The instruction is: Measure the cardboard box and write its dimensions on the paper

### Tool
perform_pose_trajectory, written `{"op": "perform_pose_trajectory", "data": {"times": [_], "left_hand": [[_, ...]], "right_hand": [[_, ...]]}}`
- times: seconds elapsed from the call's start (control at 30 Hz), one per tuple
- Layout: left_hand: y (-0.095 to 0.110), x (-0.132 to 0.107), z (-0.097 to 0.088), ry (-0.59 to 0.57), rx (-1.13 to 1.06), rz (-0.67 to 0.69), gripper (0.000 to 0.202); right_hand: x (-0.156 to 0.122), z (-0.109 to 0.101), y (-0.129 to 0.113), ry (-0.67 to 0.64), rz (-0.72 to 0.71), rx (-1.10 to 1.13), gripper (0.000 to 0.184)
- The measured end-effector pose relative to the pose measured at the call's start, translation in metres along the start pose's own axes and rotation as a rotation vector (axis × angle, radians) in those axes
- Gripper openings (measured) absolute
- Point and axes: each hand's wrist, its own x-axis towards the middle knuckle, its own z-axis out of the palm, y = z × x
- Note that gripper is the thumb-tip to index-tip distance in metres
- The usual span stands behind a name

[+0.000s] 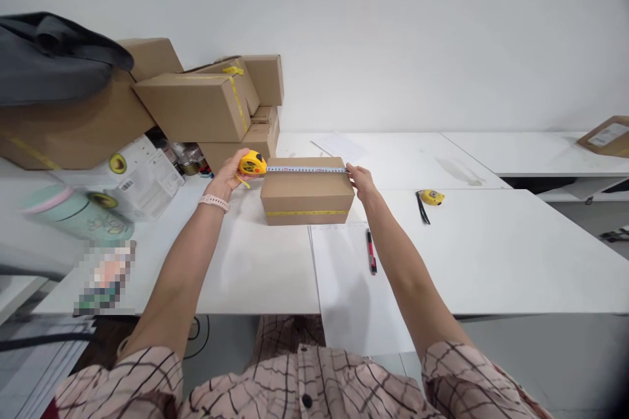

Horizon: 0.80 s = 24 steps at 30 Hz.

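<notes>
A small cardboard box with a strip of yellow tape along its front sits on the white table. At its left end, my left hand is closed around a yellow tape measure. The pulled-out blade lies across the box's top from left to right. My right hand pinches the blade's free end at the box's right edge. In front of the box are white paper sheets, with a red and black pen lying on them.
Another yellow tape measure with a black strap lies to the right. Stacked cardboard boxes, a dark bag and a mint-green bottle crowd the left. A labelled box stands far right. A paper sheet lies behind.
</notes>
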Motion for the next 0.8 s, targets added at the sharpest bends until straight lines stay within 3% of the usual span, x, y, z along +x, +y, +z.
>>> {"op": "perform_pose_trajectory", "data": {"times": [0.27,0.8], "left_hand": [[-0.002,-0.003,-0.024,0.063,-0.015,-0.031,0.024],[-0.007,-0.004,-0.043,0.100,-0.035,-0.054,0.027]], "right_hand": [[0.004,0.005,0.004,0.004,-0.001,-0.053,0.041],[0.012,0.021,0.011,-0.010,-0.058,-0.026,0.037]]}}
